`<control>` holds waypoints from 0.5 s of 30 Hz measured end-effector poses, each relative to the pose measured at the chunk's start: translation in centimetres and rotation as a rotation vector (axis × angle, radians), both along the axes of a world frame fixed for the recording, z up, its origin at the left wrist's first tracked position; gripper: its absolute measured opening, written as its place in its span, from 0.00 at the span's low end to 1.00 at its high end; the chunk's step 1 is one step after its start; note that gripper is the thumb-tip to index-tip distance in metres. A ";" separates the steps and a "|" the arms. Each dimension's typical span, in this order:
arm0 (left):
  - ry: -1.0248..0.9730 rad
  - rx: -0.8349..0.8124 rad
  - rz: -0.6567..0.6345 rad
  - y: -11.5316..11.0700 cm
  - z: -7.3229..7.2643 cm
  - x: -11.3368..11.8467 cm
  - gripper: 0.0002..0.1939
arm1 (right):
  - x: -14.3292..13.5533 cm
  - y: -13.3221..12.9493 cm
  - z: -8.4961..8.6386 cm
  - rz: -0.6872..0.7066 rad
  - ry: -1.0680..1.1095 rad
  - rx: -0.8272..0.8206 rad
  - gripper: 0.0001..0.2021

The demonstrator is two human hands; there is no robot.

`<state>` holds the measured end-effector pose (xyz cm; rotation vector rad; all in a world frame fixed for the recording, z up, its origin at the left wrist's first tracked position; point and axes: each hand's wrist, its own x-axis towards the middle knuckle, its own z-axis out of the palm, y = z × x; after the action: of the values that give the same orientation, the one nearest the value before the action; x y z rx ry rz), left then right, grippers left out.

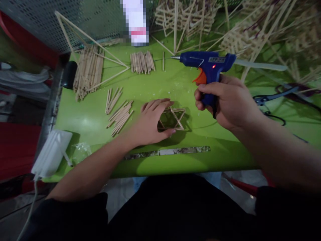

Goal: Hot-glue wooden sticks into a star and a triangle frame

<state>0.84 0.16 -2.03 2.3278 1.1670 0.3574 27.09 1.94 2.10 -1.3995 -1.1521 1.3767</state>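
Note:
My right hand (225, 100) is wrapped round the handle of a blue hot glue gun (210, 63), held above the table. Its metal nozzle points left, its trigger is orange, a red light glows on its side, and a translucent glue stick (260, 65) sticks out of the back. My left hand (151, 124) curves round a small star-shaped frame of thin wooden sticks (177, 118) on the table, thumb on the near side and fingers on the far side. The hand hides the frame's left part. Just left of that hand lie loose short sticks (120, 117).
On the green table (155, 90) lie a bundle of long sticks (90, 70), a row of short sticks (142, 62), a triangular stick frame (92, 38) and a flat patterned strip (167, 152). Stacked stick lattices (188, 16), blue-handled pliers (273, 95) and a white power strip (52, 154) surround the work.

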 end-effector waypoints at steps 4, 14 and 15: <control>-0.009 0.014 0.038 -0.2 -0.2 0.4 0.45 | 0.1 -0.1 -0.2 -0.001 0.007 0.064 0.08; -0.024 0.015 0.064 -0.3 -0.2 0.6 0.45 | -0.2 -0.4 -0.1 -0.051 0.053 0.140 0.07; -0.034 0.016 0.065 -0.3 -0.2 0.5 0.46 | -0.1 -0.6 0.1 -0.086 0.066 0.179 0.06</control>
<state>1.38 -0.17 -2.23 2.2923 1.2298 0.4288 26.96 1.36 2.19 -1.2537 -1.1294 1.2191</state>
